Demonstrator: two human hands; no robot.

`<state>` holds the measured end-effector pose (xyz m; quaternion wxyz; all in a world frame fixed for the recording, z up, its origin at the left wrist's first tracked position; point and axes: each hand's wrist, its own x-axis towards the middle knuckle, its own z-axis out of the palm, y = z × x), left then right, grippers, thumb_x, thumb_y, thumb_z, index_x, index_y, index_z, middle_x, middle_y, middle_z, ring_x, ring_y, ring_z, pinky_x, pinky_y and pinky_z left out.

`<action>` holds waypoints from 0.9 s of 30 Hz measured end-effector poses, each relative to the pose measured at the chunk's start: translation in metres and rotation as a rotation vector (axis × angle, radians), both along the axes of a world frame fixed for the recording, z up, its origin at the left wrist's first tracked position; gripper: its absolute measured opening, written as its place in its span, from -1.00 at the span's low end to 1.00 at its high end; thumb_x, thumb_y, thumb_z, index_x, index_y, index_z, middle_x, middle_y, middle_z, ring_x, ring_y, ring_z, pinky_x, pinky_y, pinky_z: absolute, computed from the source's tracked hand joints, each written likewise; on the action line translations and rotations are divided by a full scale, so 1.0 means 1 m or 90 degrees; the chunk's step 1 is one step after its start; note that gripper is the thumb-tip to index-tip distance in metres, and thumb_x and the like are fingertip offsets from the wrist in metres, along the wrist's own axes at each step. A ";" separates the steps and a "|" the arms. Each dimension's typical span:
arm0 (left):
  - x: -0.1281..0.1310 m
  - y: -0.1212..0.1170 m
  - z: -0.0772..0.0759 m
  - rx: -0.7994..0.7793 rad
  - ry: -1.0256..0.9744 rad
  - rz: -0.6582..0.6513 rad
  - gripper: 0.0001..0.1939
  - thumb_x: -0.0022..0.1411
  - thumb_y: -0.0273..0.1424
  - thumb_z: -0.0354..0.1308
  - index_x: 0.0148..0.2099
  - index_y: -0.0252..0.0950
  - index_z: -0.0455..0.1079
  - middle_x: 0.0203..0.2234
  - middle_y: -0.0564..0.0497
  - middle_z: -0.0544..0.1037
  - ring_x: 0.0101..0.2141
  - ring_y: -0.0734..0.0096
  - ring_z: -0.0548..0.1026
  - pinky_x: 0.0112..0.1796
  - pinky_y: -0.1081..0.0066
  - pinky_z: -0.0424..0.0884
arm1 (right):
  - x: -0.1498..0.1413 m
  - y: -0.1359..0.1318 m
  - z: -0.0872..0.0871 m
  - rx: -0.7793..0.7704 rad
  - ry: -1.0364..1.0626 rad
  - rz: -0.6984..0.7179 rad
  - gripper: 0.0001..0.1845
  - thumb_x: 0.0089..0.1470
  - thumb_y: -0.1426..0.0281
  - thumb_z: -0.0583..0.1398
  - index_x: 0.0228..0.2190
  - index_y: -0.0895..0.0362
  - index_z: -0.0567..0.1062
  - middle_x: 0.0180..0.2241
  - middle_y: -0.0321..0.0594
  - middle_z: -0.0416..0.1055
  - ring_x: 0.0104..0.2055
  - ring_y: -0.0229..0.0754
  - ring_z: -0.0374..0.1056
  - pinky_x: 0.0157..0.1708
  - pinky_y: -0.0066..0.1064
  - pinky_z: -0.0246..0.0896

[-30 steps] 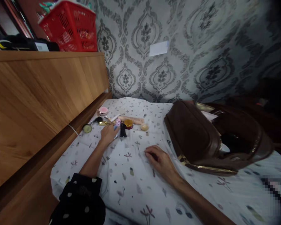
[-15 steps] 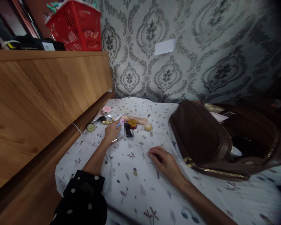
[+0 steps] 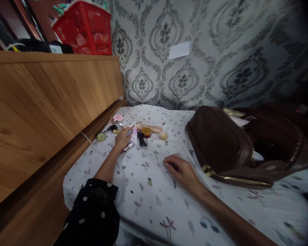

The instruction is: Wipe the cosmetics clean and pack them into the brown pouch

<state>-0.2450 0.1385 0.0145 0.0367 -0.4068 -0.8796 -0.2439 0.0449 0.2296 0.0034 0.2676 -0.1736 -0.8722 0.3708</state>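
Note:
My left hand (image 3: 122,138) is closed among the cosmetics, its fingertips at a small light-blue item (image 3: 129,133) that they mostly hide. Touching or just beside those fingertips stands or lies a pink-and-white tube (image 3: 134,136). A small lipstick-like stick (image 3: 128,147) lies below the hand, and a gold tube (image 3: 116,131) pokes out to its left. Further right are a black tube (image 3: 142,140), a gold-lidded jar (image 3: 146,132), a long peach tube (image 3: 156,128) and a beige sponge (image 3: 163,136). My right hand (image 3: 179,169) rests on the sheet, fingers curled, nothing visible in it.
A brown bag (image 3: 218,143) with gold zips lies open at right. At left are a pink compact (image 3: 118,118), a brush (image 3: 113,127) and a round green-topped item (image 3: 101,136). A wooden headboard (image 3: 56,95) bounds the left; a red basket (image 3: 92,30) sits on it.
The view has shifted slightly. The stick below my left hand now shows more of its length and lies at a different angle. My right hand stays resting on the sheet.

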 end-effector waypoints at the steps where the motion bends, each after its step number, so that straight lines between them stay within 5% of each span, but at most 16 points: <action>1: 0.000 0.000 -0.001 -0.002 0.001 -0.001 -0.67 0.33 -0.38 0.04 0.12 -0.07 0.37 0.06 0.01 0.45 0.07 0.26 0.41 0.00 0.35 0.35 | 0.000 0.000 0.000 0.004 -0.002 0.001 -0.75 0.14 0.30 0.10 -0.41 0.13 0.53 -0.35 -0.12 0.47 -0.39 -0.14 0.37 -0.39 -0.30 0.30; 8: -0.003 0.002 -0.003 -0.007 0.020 0.052 -0.73 0.33 -0.33 0.06 0.05 -0.13 0.41 -0.03 -0.05 0.44 -0.02 0.25 0.45 -0.06 0.33 0.39 | -0.001 -0.001 -0.001 0.009 -0.007 0.001 -0.76 0.13 0.32 0.09 -0.39 0.14 0.53 -0.37 -0.13 0.46 -0.42 -0.16 0.35 -0.40 -0.31 0.29; 14: -0.018 -0.011 0.005 -0.010 0.089 0.145 -0.65 0.37 -0.43 -0.06 0.14 -0.21 0.35 0.11 -0.17 0.36 0.10 0.09 0.33 0.00 0.22 0.35 | 0.001 -0.001 0.001 0.008 -0.015 0.012 -0.77 0.13 0.36 0.08 -0.41 0.14 0.52 -0.35 -0.13 0.45 -0.40 -0.16 0.37 -0.38 -0.31 0.28; 20: -0.029 -0.022 0.001 -0.070 0.127 0.132 -0.54 0.29 -0.55 -0.03 0.19 -0.21 0.34 0.09 -0.13 0.41 0.11 0.09 0.31 0.05 0.22 0.31 | 0.002 -0.002 0.000 0.007 -0.006 0.010 -0.78 0.13 0.39 0.07 -0.40 0.14 0.51 -0.36 -0.14 0.45 -0.41 -0.18 0.36 -0.40 -0.33 0.26; 27: -0.027 -0.019 0.003 -0.093 0.166 0.145 -0.68 0.28 -0.43 0.02 0.04 -0.25 0.45 0.04 -0.22 0.37 0.07 -0.04 0.29 -0.04 0.14 0.36 | 0.001 0.002 -0.008 0.024 0.013 0.017 -0.81 0.13 0.41 0.08 -0.40 0.12 0.50 -0.35 -0.17 0.45 -0.42 -0.21 0.34 -0.40 -0.37 0.27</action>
